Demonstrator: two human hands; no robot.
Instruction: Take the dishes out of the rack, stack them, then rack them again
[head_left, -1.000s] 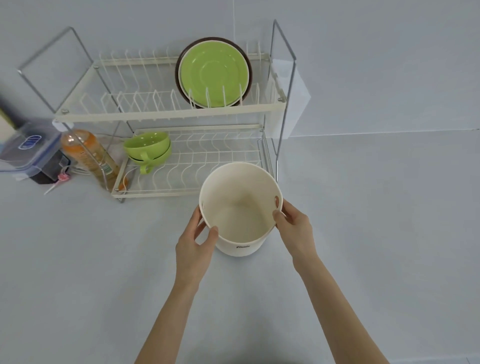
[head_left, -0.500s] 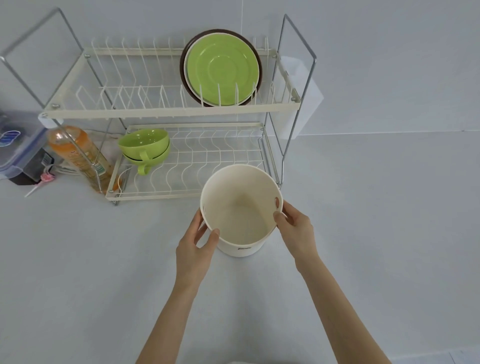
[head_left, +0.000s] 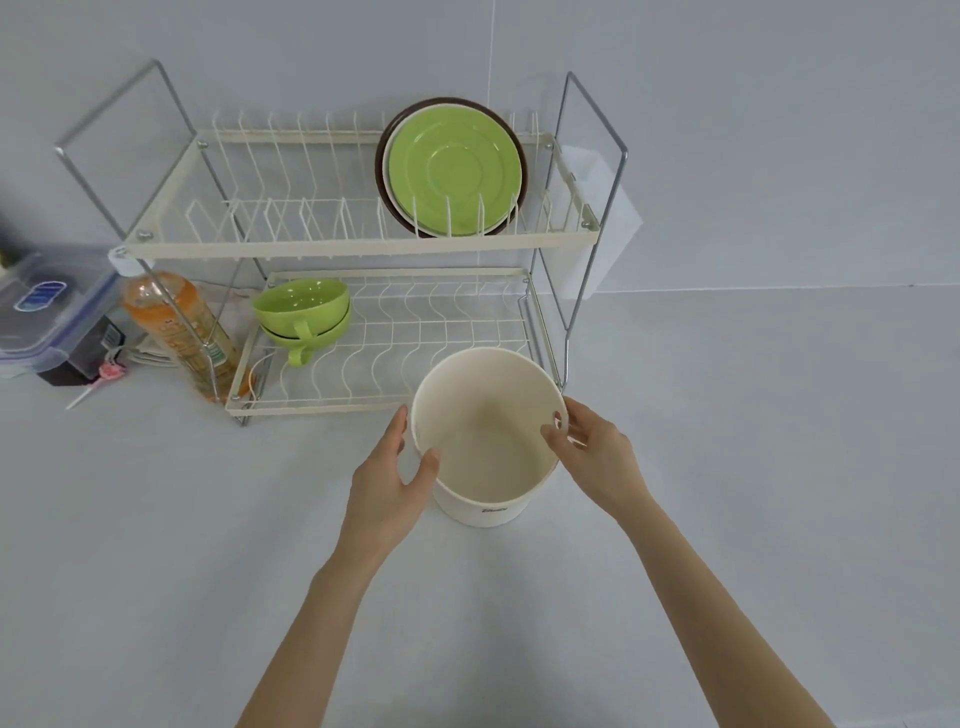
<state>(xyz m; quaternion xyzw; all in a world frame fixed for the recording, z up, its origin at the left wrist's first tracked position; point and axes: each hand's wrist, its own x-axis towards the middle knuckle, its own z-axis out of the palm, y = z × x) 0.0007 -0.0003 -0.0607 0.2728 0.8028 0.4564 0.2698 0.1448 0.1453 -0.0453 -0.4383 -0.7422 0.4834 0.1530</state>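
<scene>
Pot: our cream pot (head_left: 488, 441) sits on the desk (head_left: 727, 467), right in front of the rack's lower front right corner.
Left hand (head_left: 387, 480): gripping the pot's near left rim, thumb inside.
Right hand (head_left: 595, 457): pinching the right rim.
Rack (head_left: 358, 244): green plate (head_left: 454, 169) upright against a brown plate (head_left: 387, 202), top shelf, right end.
Cups: two green cups (head_left: 304, 312) nested, bottom shelf's left end.
Extras: orange bottle (head_left: 179, 327) just left of the rack.

We see a bottle (head_left: 176, 332) of orange drink standing on the grey bench (head_left: 156, 545), at the left. Further left sits a clear lidded box (head_left: 49, 306) on a dark block, with a pink lollipop (head_left: 106, 375) beside it.
</scene>
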